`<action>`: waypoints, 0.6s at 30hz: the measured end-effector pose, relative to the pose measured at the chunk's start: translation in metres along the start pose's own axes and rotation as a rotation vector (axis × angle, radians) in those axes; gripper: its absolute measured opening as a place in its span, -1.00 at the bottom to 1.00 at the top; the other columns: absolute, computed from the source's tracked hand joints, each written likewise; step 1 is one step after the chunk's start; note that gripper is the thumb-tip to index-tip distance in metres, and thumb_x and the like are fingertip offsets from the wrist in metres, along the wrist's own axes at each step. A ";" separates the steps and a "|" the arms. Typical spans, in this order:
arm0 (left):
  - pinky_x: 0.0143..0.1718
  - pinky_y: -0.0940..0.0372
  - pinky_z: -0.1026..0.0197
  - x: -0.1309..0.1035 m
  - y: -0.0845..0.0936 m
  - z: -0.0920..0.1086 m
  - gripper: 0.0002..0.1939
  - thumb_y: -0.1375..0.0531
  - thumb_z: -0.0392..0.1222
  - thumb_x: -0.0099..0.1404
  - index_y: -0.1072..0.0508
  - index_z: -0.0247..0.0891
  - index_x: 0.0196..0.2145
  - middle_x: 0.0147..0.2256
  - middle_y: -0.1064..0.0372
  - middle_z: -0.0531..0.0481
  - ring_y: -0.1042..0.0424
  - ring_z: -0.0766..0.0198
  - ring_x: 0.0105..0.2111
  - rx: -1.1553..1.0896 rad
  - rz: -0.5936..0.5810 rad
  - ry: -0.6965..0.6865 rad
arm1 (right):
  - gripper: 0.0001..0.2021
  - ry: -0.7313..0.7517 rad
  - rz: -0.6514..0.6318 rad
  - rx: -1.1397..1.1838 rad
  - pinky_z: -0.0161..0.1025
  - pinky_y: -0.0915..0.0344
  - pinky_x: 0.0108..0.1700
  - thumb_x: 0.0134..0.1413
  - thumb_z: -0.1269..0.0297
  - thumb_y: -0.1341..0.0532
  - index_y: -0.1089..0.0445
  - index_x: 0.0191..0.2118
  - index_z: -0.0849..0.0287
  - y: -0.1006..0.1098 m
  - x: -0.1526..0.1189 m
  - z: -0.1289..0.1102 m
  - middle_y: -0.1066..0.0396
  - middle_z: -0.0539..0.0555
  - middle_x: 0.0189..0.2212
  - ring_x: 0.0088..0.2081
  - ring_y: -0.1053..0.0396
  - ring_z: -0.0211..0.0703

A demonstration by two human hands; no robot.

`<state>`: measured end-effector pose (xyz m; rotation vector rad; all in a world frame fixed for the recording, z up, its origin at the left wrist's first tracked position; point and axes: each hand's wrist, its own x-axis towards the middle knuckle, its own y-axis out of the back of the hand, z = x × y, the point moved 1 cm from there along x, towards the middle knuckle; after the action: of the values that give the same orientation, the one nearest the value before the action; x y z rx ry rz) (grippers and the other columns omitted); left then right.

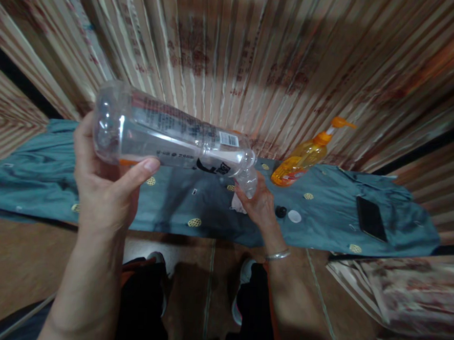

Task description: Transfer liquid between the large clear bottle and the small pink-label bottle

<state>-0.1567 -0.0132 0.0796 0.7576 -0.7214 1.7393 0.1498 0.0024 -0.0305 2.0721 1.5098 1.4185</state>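
A large clear plastic bottle (163,135) with a printed label lies nearly level in the air, its neck end to the right and slightly lower. My left hand (109,175) is wrapped around its base end, thumb along the near side. My right hand (261,200) is closed around a small clear plastic piece (248,181) at the neck end of the bottle. Whether that piece is a separate container or part of the bottle I cannot tell. Below my right fingers a pale pink cloth-like thing (238,204) partly shows. A black cap (281,212) and a white round disc (294,216) lie right of that hand.
A pump bottle (300,161) of orange liquid stands on the green patterned tablecloth (208,225), near its far edge. Farther right lies a black phone (370,218). Striped curtains (226,52) hang behind the narrow table and at both sides.
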 end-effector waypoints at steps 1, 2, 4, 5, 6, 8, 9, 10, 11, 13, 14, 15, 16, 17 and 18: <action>0.29 -0.19 -0.55 0.000 0.000 0.000 0.06 -0.60 0.21 -0.34 -0.39 0.28 0.18 0.14 -0.42 0.03 -0.39 -0.20 0.24 0.002 0.000 0.010 | -0.33 0.004 0.003 0.003 0.06 -0.53 0.03 0.25 -0.08 -0.28 -0.18 0.31 0.21 0.000 0.000 0.000 -0.56 0.34 0.06 0.04 -0.58 0.20; 0.29 -0.21 -0.54 -0.001 0.001 0.001 0.05 -0.60 0.21 -0.32 -0.39 0.27 0.18 0.15 -0.41 0.02 -0.39 -0.20 0.24 0.002 -0.001 0.019 | -0.33 0.007 0.005 0.006 0.06 -0.53 0.03 0.25 -0.07 -0.28 -0.19 0.31 0.21 0.001 0.000 -0.001 -0.56 0.35 0.07 0.03 -0.58 0.20; 0.30 -0.21 -0.51 -0.001 0.000 0.002 0.04 -0.60 0.20 -0.29 -0.39 0.27 0.18 0.16 -0.40 0.02 -0.39 -0.18 0.25 0.001 -0.010 0.027 | -0.34 0.009 0.004 0.006 0.07 -0.53 0.03 0.25 -0.07 -0.28 -0.19 0.30 0.21 0.001 0.001 -0.002 -0.55 0.35 0.08 0.03 -0.58 0.20; 0.30 -0.21 -0.50 -0.001 0.000 0.002 0.03 -0.59 0.20 -0.28 -0.38 0.26 0.19 0.17 -0.41 0.02 -0.39 -0.17 0.25 -0.001 -0.012 0.024 | -0.34 0.005 0.003 0.003 0.08 -0.53 0.03 0.26 -0.08 -0.27 -0.19 0.30 0.21 0.001 0.001 -0.002 -0.55 0.35 0.08 0.03 -0.58 0.20; 0.29 -0.24 -0.49 -0.001 -0.001 0.001 0.04 -0.59 0.21 -0.28 -0.38 0.26 0.19 0.17 -0.41 0.02 -0.40 -0.16 0.24 -0.005 -0.011 0.018 | -0.34 0.000 0.004 -0.001 0.08 -0.53 0.03 0.27 -0.09 -0.26 -0.18 0.31 0.21 0.001 0.000 -0.003 -0.55 0.34 0.08 0.03 -0.59 0.20; 0.20 -0.36 -0.47 -0.002 -0.004 0.000 0.04 -0.59 0.23 -0.30 -0.39 0.25 0.18 0.18 -0.40 0.01 -0.41 -0.18 0.22 -0.015 0.011 0.004 | -0.34 -0.009 0.011 -0.006 0.09 -0.54 0.02 0.28 -0.11 -0.24 -0.18 0.30 0.20 0.001 0.000 -0.003 -0.56 0.34 0.07 0.02 -0.59 0.20; 0.16 -0.41 -0.45 -0.002 -0.005 -0.001 0.06 -0.58 0.24 -0.32 -0.39 0.24 0.18 0.18 -0.40 0.00 -0.40 -0.19 0.22 -0.017 0.031 -0.005 | -0.34 -0.011 0.014 -0.006 0.09 -0.54 0.01 0.28 -0.12 -0.25 -0.19 0.30 0.21 0.000 0.000 -0.003 -0.56 0.34 0.06 0.02 -0.59 0.21; 0.12 -0.44 -0.42 -0.003 -0.006 -0.002 0.08 -0.59 0.25 -0.35 -0.40 0.24 0.18 0.18 -0.40 -0.01 -0.40 -0.20 0.22 -0.015 0.054 -0.015 | -0.34 -0.012 0.015 -0.005 0.10 -0.54 0.00 0.27 -0.12 -0.25 -0.20 0.30 0.22 0.000 0.000 -0.003 -0.57 0.35 0.05 0.01 -0.59 0.22; 0.12 -0.45 -0.40 -0.003 -0.007 -0.003 0.10 -0.59 0.25 -0.38 -0.40 0.24 0.18 0.18 -0.40 0.00 -0.40 -0.20 0.22 -0.010 0.074 -0.023 | -0.33 -0.010 0.015 -0.002 0.10 -0.54 -0.01 0.26 -0.11 -0.26 -0.20 0.30 0.24 0.001 0.000 -0.003 -0.57 0.37 0.03 0.00 -0.59 0.23; 0.17 -0.42 -0.35 -0.004 -0.010 -0.004 0.11 -0.59 0.26 -0.39 -0.38 0.26 0.19 0.18 -0.40 0.03 -0.39 -0.15 0.22 0.012 0.093 -0.036 | -0.32 0.000 0.010 0.007 0.11 -0.54 -0.01 0.26 -0.09 -0.27 -0.20 0.30 0.27 0.001 0.000 -0.003 -0.57 0.39 0.02 -0.01 -0.60 0.25; 0.20 -0.39 -0.33 -0.004 -0.011 -0.005 0.10 -0.58 0.26 -0.37 -0.38 0.28 0.19 0.19 -0.39 0.04 -0.40 -0.12 0.22 0.022 0.094 -0.041 | -0.32 0.004 0.010 0.009 0.11 -0.54 -0.01 0.26 -0.09 -0.27 -0.20 0.30 0.27 0.001 0.001 -0.003 -0.57 0.40 0.03 -0.01 -0.60 0.25; 0.23 -0.36 -0.32 -0.004 -0.011 -0.005 0.09 -0.58 0.27 -0.35 -0.37 0.29 0.19 0.19 -0.39 0.06 -0.40 -0.09 0.22 0.026 0.091 -0.044 | -0.32 0.007 0.009 0.009 0.11 -0.54 -0.01 0.26 -0.08 -0.27 -0.20 0.30 0.27 0.002 0.001 -0.003 -0.57 0.40 0.03 -0.01 -0.60 0.25; 0.26 -0.33 -0.31 -0.004 -0.012 -0.005 0.08 -0.58 0.27 -0.34 -0.37 0.29 0.20 0.19 -0.39 0.06 -0.40 -0.08 0.22 0.025 0.087 -0.046 | -0.32 0.008 0.008 0.008 0.10 -0.54 -0.01 0.26 -0.08 -0.27 -0.20 0.30 0.27 0.002 0.001 -0.003 -0.56 0.40 0.04 -0.01 -0.60 0.24; 0.28 -0.30 -0.31 -0.004 -0.012 -0.005 0.09 -0.58 0.27 -0.34 -0.37 0.29 0.20 0.20 -0.39 0.06 -0.39 -0.08 0.23 0.021 0.088 -0.048 | -0.32 0.007 0.007 0.006 0.09 -0.54 -0.01 0.26 -0.08 -0.27 -0.21 0.30 0.27 0.002 0.001 -0.003 -0.56 0.40 0.04 -0.02 -0.60 0.24; 0.30 -0.27 -0.32 -0.004 -0.013 -0.005 0.10 -0.58 0.26 -0.35 -0.38 0.28 0.20 0.20 -0.39 0.06 -0.38 -0.08 0.24 0.013 0.094 -0.046 | -0.32 0.006 0.008 0.004 0.09 -0.54 -0.01 0.26 -0.09 -0.27 -0.21 0.30 0.27 0.002 0.001 -0.003 -0.56 0.40 0.04 -0.02 -0.60 0.23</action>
<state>-0.1442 -0.0085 0.0749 0.7856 -0.7881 1.8182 0.1485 0.0010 -0.0272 2.0806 1.5091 1.4266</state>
